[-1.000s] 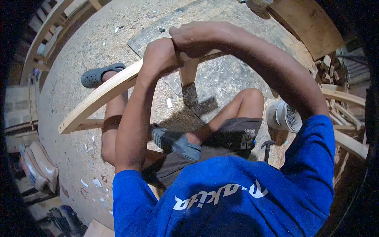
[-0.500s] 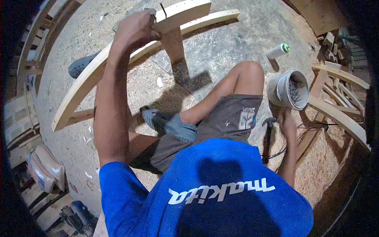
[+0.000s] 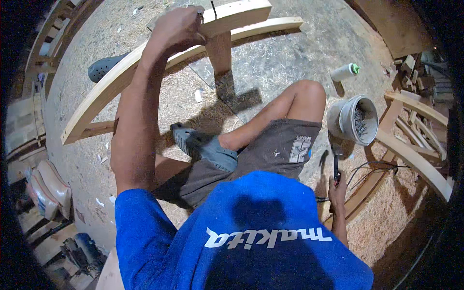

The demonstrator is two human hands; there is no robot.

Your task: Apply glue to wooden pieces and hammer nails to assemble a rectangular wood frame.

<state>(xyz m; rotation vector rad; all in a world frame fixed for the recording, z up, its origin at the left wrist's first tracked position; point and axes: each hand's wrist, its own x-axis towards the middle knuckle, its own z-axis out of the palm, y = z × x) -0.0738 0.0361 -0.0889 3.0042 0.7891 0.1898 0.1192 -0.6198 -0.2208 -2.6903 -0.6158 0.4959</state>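
My left hand (image 3: 178,31) is closed at the upper rail of a curved wooden frame (image 3: 101,92), its fingers curled at the wood. A dark nail (image 3: 213,8) stands up from the rail just right of these fingers. Small dark tips show at the knuckles, too small to name. A short wooden crosspiece (image 3: 220,53) joins the upper rail to a second curved rail (image 3: 266,26) lower down. At my right side, my right hand (image 3: 337,193) grips a hammer (image 3: 336,166) by its handle, head pointing away from me, just below a bucket of nails (image 3: 333,118).
A white bottle with a green cap (image 3: 344,72) stands beyond the bucket. More curved wooden pieces (image 3: 415,157) and a black cord (image 3: 367,166) lie at the right among shavings. A loose clog (image 3: 104,67) rests left of the frame; filled sacks (image 3: 50,188) sit farther left.
My right hand has taken hold of the hammer, which stood beside it before, and drawn back slightly toward me. My left hand stays at the curved rail; the whole view has shifted a little.
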